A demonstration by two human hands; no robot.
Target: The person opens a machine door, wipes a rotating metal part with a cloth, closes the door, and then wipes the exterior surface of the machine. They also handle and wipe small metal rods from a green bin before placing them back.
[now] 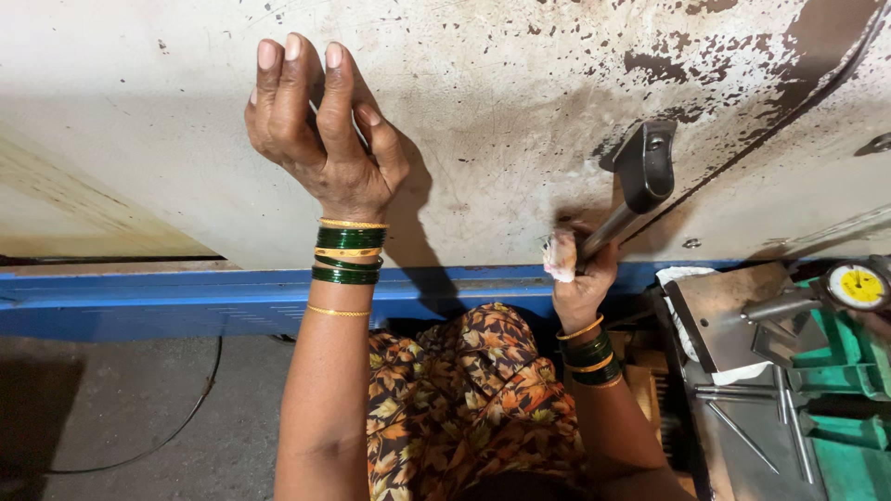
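My left hand (320,130) rests flat against a worn, off-white metal panel (501,93), fingers together and pointing up, holding nothing. My right hand (580,278) is closed around the round metal bar of a door handle (640,181), whose dark bracket is fixed to the panel. A bandage wraps one finger of that hand. Green and gold bangles sit on both wrists.
A blue metal rail (167,301) runs along the panel's lower edge above a grey concrete floor with a thin cable (190,413). At the right are a yellow-faced dial gauge (858,286), a metal block (719,311), several steel rods (742,436) and a green tray (849,390).
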